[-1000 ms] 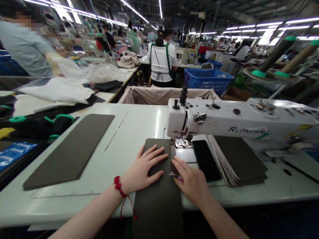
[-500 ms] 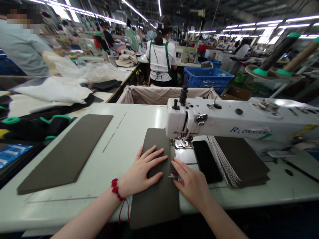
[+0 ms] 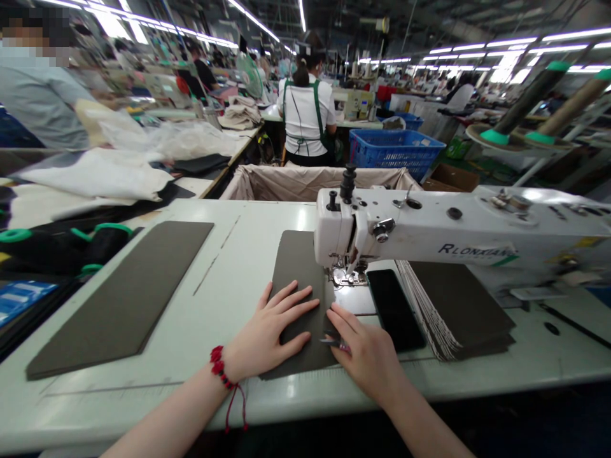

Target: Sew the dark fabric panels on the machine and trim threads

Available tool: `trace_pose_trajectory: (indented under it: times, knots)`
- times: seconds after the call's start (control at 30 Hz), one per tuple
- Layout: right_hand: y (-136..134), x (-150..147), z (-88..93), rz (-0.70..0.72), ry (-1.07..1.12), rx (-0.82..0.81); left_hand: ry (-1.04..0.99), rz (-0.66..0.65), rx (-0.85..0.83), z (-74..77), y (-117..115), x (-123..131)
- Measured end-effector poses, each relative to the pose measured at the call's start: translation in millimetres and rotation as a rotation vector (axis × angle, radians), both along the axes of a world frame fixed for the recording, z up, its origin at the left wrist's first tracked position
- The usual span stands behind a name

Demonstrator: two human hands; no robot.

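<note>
Left hand (image 3: 272, 331) lies flat, fingers spread, on the grey-brown fabric panel (image 3: 296, 280); right hand (image 3: 367, 356), just beside it, pinches small thread snips (image 3: 334, 342) against the panel's edge. Ahead of our hands, one sewing machine (image 3: 429, 232) takes the panel under its presser foot (image 3: 351, 275). We judge the panel light, semi-stiff, best guided by flat palms. Two similar stacks: left (image 3: 128, 292), right (image 3: 458, 305).

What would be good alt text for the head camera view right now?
Two bare hands, left hand and right hand, press a dark fabric panel flat on a pale table, feeding it under a white sewing machine. A stack of panels lies to the right, another panel to the left.
</note>
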State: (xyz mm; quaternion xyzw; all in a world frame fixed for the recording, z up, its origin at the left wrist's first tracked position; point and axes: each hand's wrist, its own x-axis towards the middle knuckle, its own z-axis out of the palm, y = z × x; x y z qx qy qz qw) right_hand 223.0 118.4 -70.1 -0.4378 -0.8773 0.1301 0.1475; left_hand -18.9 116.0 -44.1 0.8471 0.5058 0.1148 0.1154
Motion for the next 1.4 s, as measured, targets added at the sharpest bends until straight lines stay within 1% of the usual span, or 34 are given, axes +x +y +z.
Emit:
trace_pose_trajectory:
  times: [0.23,0.6,0.8,1.07,1.2,1.4]
  knots:
    - [0.1,0.5,-1.7,0.005,-0.001,0.005,0.004,-0.002,-0.010,-0.7,0.2,0.5]
    - [-0.3,-0.3,0.9,0.001,-0.024,0.008,0.006,0.011,-0.010,-2.2,1.3,0.5]
    - [0.2,-0.5,1.4,-0.004,-0.038,0.007,0.009,0.030,0.015,-6.7,1.4,-0.1]
    - [0.2,-1.0,-0.2,-0.009,-0.025,0.010,0.048,0.088,0.068,-16.1,3.1,2.3]
    - [0.8,-1.6,-0.4,-0.007,-0.015,0.015,0.059,0.095,0.090,-17.9,3.3,3.8]
    - [0.2,-0.9,-0.1,-0.014,-0.006,0.008,0.096,0.103,0.063,-18.2,4.4,3.5]
